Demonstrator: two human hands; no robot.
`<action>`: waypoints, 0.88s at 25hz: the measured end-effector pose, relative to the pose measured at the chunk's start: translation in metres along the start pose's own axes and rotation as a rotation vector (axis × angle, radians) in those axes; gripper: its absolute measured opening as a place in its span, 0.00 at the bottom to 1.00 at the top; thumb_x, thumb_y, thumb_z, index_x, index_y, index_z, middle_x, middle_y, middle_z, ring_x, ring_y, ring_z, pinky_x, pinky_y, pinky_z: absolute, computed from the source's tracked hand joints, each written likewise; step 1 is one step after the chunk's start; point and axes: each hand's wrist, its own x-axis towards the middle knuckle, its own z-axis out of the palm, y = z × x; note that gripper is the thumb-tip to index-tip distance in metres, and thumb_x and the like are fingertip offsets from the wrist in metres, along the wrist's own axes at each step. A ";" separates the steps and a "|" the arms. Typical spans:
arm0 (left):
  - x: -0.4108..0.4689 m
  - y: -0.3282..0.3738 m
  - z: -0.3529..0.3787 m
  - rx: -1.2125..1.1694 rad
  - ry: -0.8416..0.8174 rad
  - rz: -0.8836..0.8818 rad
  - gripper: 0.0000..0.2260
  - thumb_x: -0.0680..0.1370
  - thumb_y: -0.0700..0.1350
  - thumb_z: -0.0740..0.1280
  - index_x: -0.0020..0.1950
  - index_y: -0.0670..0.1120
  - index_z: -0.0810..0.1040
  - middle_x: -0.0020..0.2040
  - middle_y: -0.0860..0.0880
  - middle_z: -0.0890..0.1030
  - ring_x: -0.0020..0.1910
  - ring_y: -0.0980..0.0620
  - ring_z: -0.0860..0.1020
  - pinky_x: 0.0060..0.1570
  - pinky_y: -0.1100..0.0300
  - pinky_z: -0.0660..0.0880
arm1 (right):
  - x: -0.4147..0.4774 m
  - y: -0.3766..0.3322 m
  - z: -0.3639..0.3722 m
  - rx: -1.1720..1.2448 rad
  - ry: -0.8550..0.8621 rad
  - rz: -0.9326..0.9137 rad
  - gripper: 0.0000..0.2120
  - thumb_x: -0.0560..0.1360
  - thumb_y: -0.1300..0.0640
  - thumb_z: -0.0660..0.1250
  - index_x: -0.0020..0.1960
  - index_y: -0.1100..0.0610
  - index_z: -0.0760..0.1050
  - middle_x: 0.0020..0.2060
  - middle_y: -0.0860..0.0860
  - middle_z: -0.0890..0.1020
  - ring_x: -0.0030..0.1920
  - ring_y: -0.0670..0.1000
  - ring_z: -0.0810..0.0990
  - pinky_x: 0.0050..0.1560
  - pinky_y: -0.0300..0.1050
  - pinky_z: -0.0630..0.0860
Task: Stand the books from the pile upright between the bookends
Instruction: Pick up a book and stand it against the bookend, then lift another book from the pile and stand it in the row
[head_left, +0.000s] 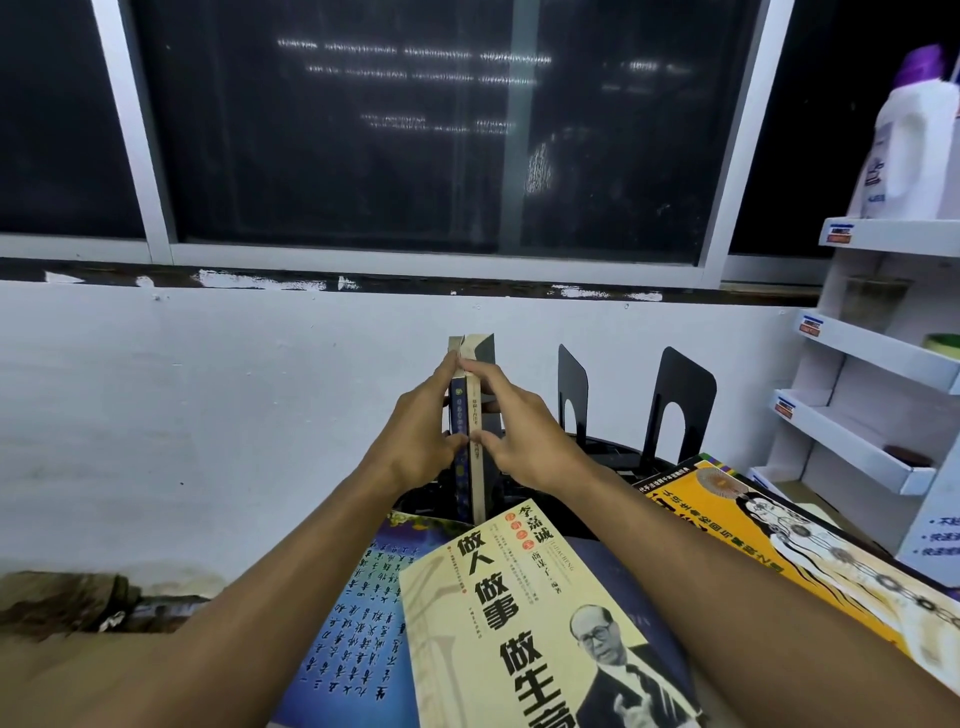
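Near the centre of the frame two thin books stand upright with their spines facing the camera: a dark blue-spined paperback on the left and a cream-spined paperback pressed against its right side. Their long axes run nearly vertical, tops leaning slightly toward the upper left. Their lower ends are hidden behind the top edge of the cream-covered book with large black characters, which lies flat at lower centre and is cut off by the bottom edge.

The left hand presses its fingers flat against the left of the pair, and the right hand does the same on the right, thumbs meeting at the spines. The books are pinched between the two hands; neither hand curls round them.

A black metal bookend rises just behind the standing pair, mostly hidden by them. Two more black arched bookends stand to the right, apart from the books, their bases hard to make out against the dark surface.

A blue cover with rows of pale script lies under the cream one, partly covered by the left forearm. An orange-yellow illustrated book lies flat at right, crossed by the right forearm.
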 end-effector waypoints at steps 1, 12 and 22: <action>0.000 0.001 0.000 0.007 -0.003 -0.004 0.46 0.77 0.33 0.72 0.82 0.57 0.48 0.62 0.56 0.73 0.62 0.62 0.69 0.47 0.78 0.70 | -0.001 -0.001 -0.002 -0.005 -0.002 0.004 0.37 0.78 0.67 0.69 0.78 0.43 0.57 0.66 0.45 0.75 0.51 0.31 0.76 0.49 0.19 0.66; -0.036 0.021 -0.015 -0.003 -0.077 -0.036 0.39 0.79 0.46 0.72 0.82 0.60 0.50 0.75 0.53 0.71 0.70 0.50 0.73 0.60 0.62 0.72 | -0.036 -0.013 -0.020 -0.035 -0.153 0.165 0.47 0.79 0.46 0.69 0.79 0.38 0.34 0.78 0.53 0.63 0.74 0.53 0.68 0.72 0.54 0.70; -0.140 0.027 -0.016 0.089 -0.192 -0.087 0.31 0.76 0.63 0.70 0.77 0.58 0.67 0.75 0.58 0.68 0.72 0.57 0.70 0.70 0.58 0.70 | -0.125 -0.050 -0.066 -0.218 -0.292 0.153 0.33 0.76 0.36 0.67 0.77 0.44 0.62 0.70 0.46 0.73 0.70 0.46 0.70 0.69 0.47 0.70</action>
